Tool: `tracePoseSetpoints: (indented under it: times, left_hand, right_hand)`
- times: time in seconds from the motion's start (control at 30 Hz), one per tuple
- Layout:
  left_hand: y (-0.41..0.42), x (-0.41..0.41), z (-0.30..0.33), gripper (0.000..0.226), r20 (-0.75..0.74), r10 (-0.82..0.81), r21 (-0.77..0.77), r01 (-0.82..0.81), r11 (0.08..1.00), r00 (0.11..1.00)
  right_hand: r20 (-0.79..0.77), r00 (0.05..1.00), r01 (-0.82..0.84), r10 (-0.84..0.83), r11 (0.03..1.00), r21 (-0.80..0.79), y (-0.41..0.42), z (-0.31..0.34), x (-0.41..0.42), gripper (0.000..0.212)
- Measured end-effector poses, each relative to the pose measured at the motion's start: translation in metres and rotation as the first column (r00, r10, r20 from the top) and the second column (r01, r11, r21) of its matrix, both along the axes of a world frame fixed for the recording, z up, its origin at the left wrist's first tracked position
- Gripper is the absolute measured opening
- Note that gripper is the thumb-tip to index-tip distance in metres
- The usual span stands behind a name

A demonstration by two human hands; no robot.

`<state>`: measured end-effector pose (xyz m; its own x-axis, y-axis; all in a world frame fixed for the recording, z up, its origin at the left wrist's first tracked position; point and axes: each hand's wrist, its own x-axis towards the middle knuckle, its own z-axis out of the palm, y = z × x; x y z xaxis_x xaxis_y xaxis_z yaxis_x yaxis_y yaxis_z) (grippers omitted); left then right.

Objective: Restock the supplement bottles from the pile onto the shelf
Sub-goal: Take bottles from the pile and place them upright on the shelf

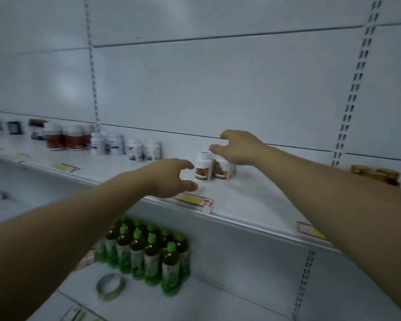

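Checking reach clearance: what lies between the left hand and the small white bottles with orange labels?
In the head view, only bare white shelf separates the left hand from the small white orange-labelled bottles.

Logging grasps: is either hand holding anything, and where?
Nothing: left hand and right hand hover open by the small white orange-labelled supplement bottles.

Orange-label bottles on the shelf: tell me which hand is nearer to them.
Right. The right hand hovers directly over the tops of the orange-label bottles, fingers spread, perhaps touching a cap. The left hand sits just to their left above the shelf edge, apart from them.
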<state>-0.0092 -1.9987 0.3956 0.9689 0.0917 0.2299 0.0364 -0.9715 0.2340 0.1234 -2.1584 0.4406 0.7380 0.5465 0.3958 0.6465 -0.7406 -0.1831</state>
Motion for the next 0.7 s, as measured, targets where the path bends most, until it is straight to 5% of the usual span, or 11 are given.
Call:
tracePoseSetpoints:
  times: [0.43,0.7]
  left_hand:
    - [0.349,-0.18,-0.02,0.065,-0.077,0.425,-0.071,-0.43,0.9,0.902]
    - [0.505,-0.208,-0.039,0.062,-0.109,0.531,-0.091,-0.54,0.836,0.84]
  right_hand:
    - [0.009,0.897,-0.44,0.443,0.893,-0.096,0.426,-0.008,-0.136,0.054]
    - [-0.012,0.822,-0.565,0.57,0.811,-0.153,0.613,-0.03,-0.159,0.07]
